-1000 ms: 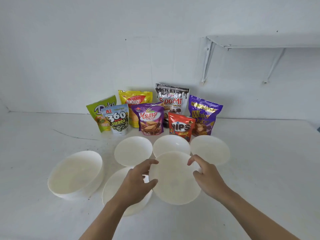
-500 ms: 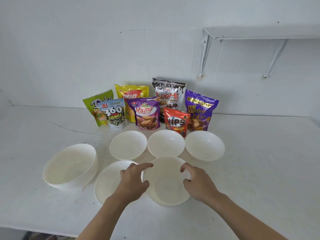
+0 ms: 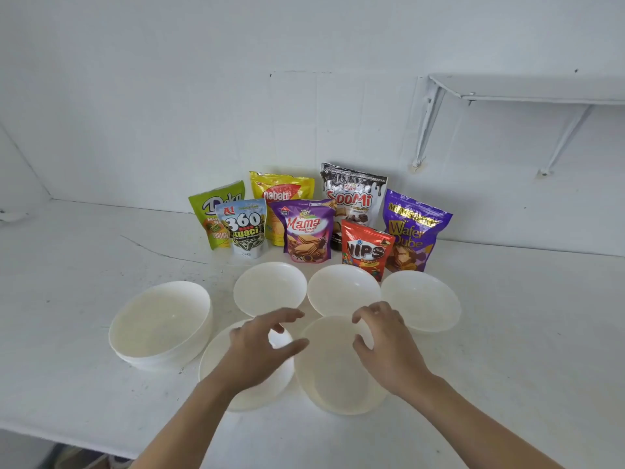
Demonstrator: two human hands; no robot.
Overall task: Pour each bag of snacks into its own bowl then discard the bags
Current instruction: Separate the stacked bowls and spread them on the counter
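- White plastic bowl [image 3: 333,370] sits nearest me on the tabletop [image 3: 507,340]; I place everything else from it.
- At its left edge hovers my left hand [image 3: 262,346], thumb and fingers spread in a loose curve and gripping nothing.
- Over its right edge is my right hand [image 3: 385,346], fingers loosely curved, apart from the thumb and holding nothing. I cannot tell whether the fingertips touch the rim.
- Just left of it, partly under my left hand, lies a shallow bowl [image 3: 216,363].
- Farther left stands a larger, deeper bowl [image 3: 159,324].
- Right behind it runs a row of three bowls: the left bowl [image 3: 269,287], middle bowl [image 3: 343,292] and right bowl [image 3: 422,306].
- Beyond that row the snack bags stand upright: a green bag [image 3: 211,211], a 360 bag [image 3: 245,228], a yellow bag [image 3: 280,194], a Mama bag [image 3: 306,231], a Soomi bag [image 3: 353,198], a red Nips bag [image 3: 367,248] and a purple wafer bag [image 3: 414,228].
- Farthest off, up and to its right, a shelf [image 3: 527,93] hangs on the wall.
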